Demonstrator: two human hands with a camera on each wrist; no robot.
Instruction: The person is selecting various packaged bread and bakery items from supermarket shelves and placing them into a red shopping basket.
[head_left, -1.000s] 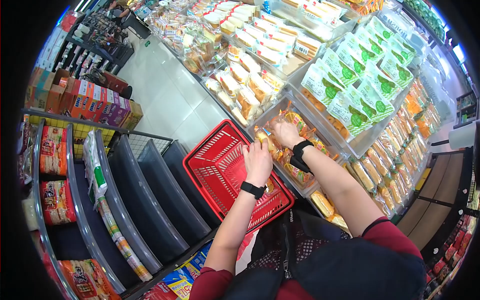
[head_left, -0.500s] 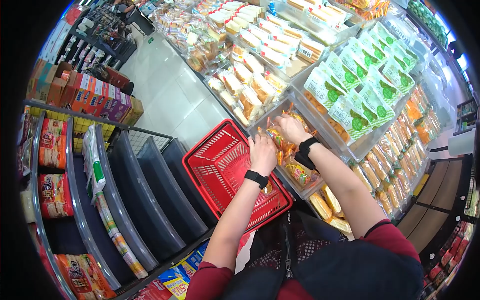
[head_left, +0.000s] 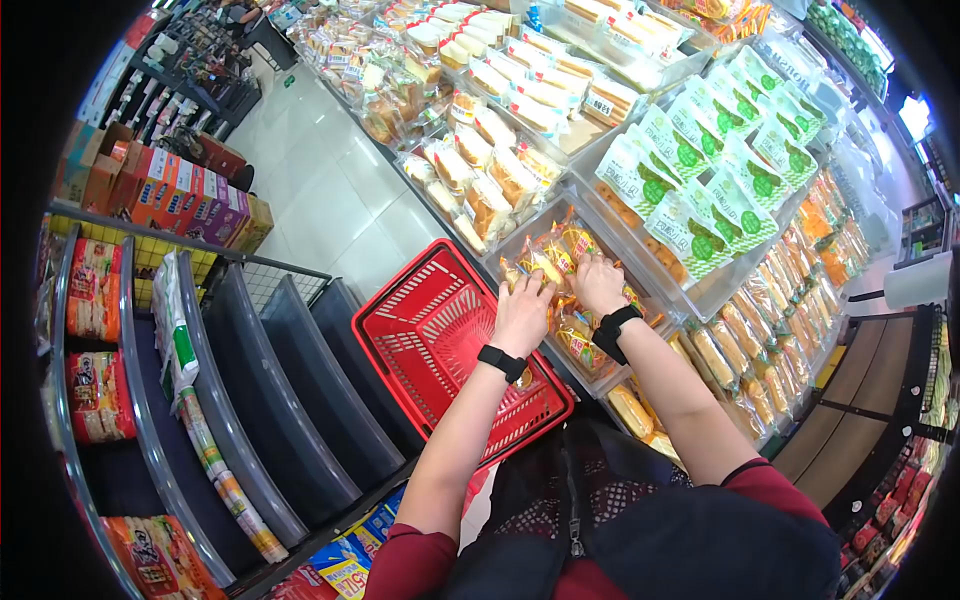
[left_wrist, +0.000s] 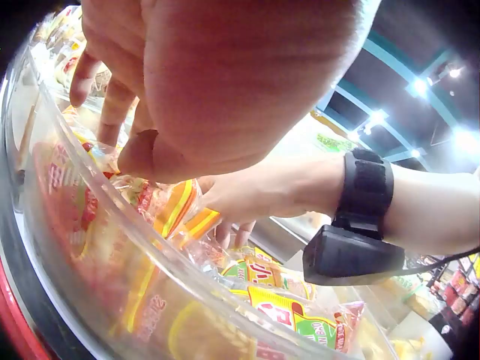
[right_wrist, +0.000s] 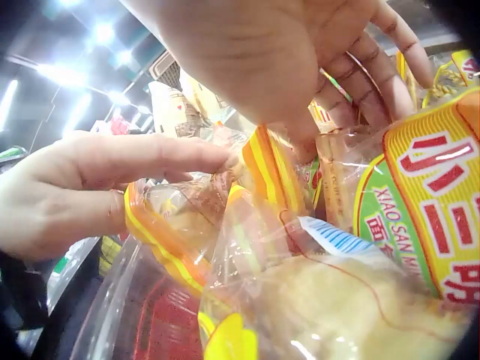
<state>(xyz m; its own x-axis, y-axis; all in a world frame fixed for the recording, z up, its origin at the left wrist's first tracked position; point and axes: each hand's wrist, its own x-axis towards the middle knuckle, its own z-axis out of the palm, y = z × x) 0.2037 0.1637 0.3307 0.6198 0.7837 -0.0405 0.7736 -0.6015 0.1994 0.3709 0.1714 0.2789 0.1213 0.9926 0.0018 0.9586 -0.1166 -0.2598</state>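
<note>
The bread packets (head_left: pixel 582 343) lie crowded and overlapping in a clear plastic bin (left_wrist: pixel 124 202), so the first risk is snagging: drawing one up could drag its neighbours along, since their crimped ends tuck under one another. Crushing seems the likelier harm; soft bread in thin film could dent under pressing fingers. A slick wrapper could also slip from a light pinch and tumble back onto the pile, or over the rim toward the red basket (head_left: pixel 395 335) just beside the bin. The black wrist unit (left_wrist: pixel 352 255) on the right forearm might catch on that rim if it swings low.

The right hand (head_left: pixel 600 285) reaches down among the packets with its fingers extended and spread. The left hand (head_left: pixel 522 315) lies over an orange-and-yellow-banded packet (right_wrist: pixel 184 217), thumb and finger on either side; whether it grips, I cannot tell, as the wrapper hides the thumb's tip.

The film is glossy, creased and see-through, throwing hard highlights. The nearest packet (right_wrist: pixel 337 300) shows pale, rounded bread and a blue-striped barcode label (right_wrist: pixel 345 236). Beside it, the "Xiao San Ming" packet (right_wrist: pixel 442 195) carries bold red characters on yellow print edged in green. The basket is moulded plastic with slotted walls.
</note>
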